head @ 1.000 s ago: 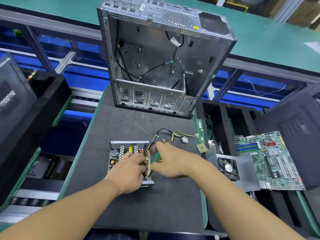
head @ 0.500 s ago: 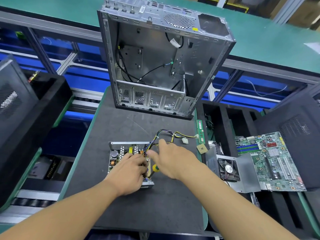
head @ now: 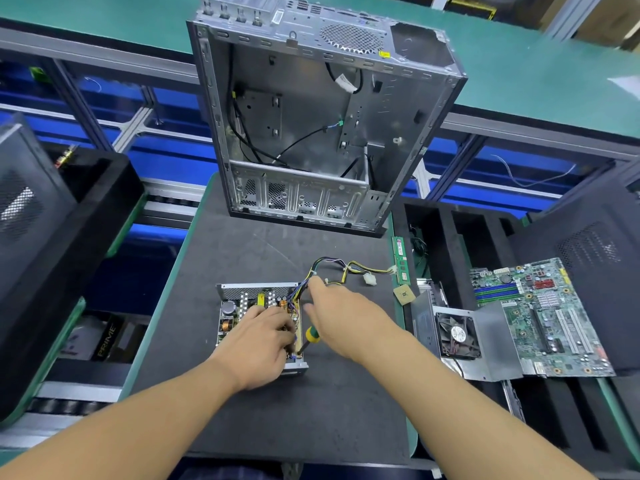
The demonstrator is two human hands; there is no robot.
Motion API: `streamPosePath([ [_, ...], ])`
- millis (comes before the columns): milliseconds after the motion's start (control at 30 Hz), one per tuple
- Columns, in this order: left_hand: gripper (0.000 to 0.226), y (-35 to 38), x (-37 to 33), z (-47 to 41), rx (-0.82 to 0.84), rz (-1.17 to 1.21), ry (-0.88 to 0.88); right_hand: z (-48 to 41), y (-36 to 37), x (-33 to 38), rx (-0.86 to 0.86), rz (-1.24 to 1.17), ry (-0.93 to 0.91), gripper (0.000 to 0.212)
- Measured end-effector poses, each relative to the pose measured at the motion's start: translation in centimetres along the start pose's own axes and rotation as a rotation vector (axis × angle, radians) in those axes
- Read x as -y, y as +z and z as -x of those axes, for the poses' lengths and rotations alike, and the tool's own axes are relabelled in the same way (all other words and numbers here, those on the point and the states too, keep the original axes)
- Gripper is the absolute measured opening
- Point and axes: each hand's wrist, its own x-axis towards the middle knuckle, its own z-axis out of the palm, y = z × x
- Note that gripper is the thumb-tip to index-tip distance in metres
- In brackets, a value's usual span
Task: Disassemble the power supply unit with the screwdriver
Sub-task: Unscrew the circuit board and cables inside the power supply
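Note:
The opened power supply unit lies on the black mat, its circuit board showing. My left hand rests on it, fingers curled down over the board at the unit's right edge. A screwdriver with a yellow and green handle leans against the unit's right side, its shaft pointing down towards my left fingertips. My right hand hovers above that handle with straight fingers and holds nothing. Its index finger reaches the cable bundle that leaves the unit's back right corner.
An empty metal PC case stands at the mat's far end. Right of the mat lie a RAM stick, a CPU chip, a fan on a metal cover and a motherboard. Black foam trays flank both sides.
My right hand has let go of the screwdriver handle, opened, and reached forward to the cable bundle. My left hand has stayed on the unit.

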Motion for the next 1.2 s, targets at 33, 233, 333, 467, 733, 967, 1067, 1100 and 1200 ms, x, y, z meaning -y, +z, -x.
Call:
streamPosePath([
  [33, 0.036, 0.1, 0.0, 0.0, 0.012, 0.000, -0.002, -0.1, 0.0, -0.2, 0.015, -0.023, -0.034, 0.016],
  [233, 0.027, -0.1, 0.3, -0.5, 0.088, 0.015, -0.024, -0.3, -0.2, -1.0, 0.106, -0.150, -0.014, 0.031],
  [333, 0.019, -0.8, 0.4, -1.1, 0.112, 0.018, -0.055, -0.5, 0.4, -1.2, 0.030, -0.079, 0.003, 0.024],
  [467, 0.005, -2.2, 0.2, -3.2, 0.242, -0.037, -0.041, -0.2, 0.1, -2.0, 0.006, -0.155, -0.029, 0.017],
  [733, 0.024, -2.7, -1.5, -5.4, 0.425, -0.426, 0.058, 0.8, -1.3, -3.4, -0.078, -0.177, -0.019, 0.015],
  [967, 0.039, -1.9, -2.5, -7.0, 0.380, -0.220, 0.047, 2.2, -2.6, -5.1, -0.107, -0.261, 0.037, 0.013],
  [1067, 0.027, -2.0, -3.3, -7.8, 0.400, -0.044, 0.019, 3.1, -3.0, -6.0, -0.103, -0.304, 0.068, 0.016],
  [1100, 0.023, -2.1, -3.7, -8.1, 0.424, 0.016, -0.018, 3.5, -3.1, -6.5, -0.107, -0.307, 0.085, 0.015],
  [1200, 0.014, -2.4, -5.4, -9.3, 0.469, 0.108, -0.092, 5.0, -3.5, -8.8, -0.167, -0.317, 0.184, 0.010],
])
